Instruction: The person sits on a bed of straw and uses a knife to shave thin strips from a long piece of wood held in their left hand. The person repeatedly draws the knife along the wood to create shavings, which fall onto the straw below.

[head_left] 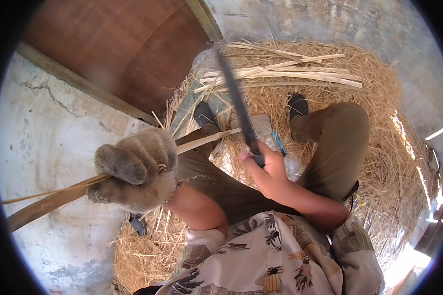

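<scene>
Strip [199, 142] of split wood or bamboo slanted across the left of the scene, its long axis running from the near left to the farther middle, where its end met the line of the knife [235, 88]. A thinner sliver [49, 191] stood apart from it at the left. The dark blade pointed far and slightly left, crossing the strip; whether the two touched could not be told. The left hand [133, 169], in a grubby knitted glove, was clamped around the strip, while the bare right hand [270, 169] was closed about the knife's handle [257, 158]. Straw-like shavings [379, 123] spread thickly around dark shoes [298, 105], with longer pale strips [285, 74] lying beyond, mostly left to right. A stained, cracked wall [49, 137] rose at the left, beside a brown panel [118, 39] edged with a wooden frame [83, 87].
</scene>
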Available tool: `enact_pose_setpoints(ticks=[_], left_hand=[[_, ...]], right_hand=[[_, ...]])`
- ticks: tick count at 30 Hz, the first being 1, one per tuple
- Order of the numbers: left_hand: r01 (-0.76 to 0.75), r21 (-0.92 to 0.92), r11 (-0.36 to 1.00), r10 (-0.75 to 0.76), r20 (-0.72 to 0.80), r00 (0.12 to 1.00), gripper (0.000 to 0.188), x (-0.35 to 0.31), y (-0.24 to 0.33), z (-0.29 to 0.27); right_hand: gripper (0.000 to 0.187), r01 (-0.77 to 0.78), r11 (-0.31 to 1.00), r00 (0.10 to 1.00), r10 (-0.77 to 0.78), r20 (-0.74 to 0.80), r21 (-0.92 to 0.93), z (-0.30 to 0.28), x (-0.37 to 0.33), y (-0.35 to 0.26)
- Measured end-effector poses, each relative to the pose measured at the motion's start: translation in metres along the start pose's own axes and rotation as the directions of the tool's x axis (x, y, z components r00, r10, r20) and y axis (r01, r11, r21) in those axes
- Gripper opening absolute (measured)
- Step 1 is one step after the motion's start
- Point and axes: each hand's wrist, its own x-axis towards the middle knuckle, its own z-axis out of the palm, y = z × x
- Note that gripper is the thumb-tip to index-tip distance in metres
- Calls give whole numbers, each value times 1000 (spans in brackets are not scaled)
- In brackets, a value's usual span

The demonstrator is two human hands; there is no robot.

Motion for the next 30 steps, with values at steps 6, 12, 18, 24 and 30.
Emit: enact_pose_setpoints(ticks=[6,12,18,24,30], left_hand=[[-1,72,997,-1,21,1000,50,5,-1,7],[14,31,999,-14,23,1000,49,1,-1,9],[45,13,999,-46,90,995,49,1,-4,11],[57,0,998,-57,80,995,49,2,2,4],[23,15,1000,-24,68,997,49,2,0,4]], right_hand=[[22,98,979,993,-85,80,-179,18,9,19],[26,-42,998,999,42,-3,39,9,3,4],[27,24,1000,1000,-24,12,10,8,-4,9],[24,-29,993,990,45,136,-119,11,3,20],[29,142,985,988,-135,-75,98,12,-7,5]])
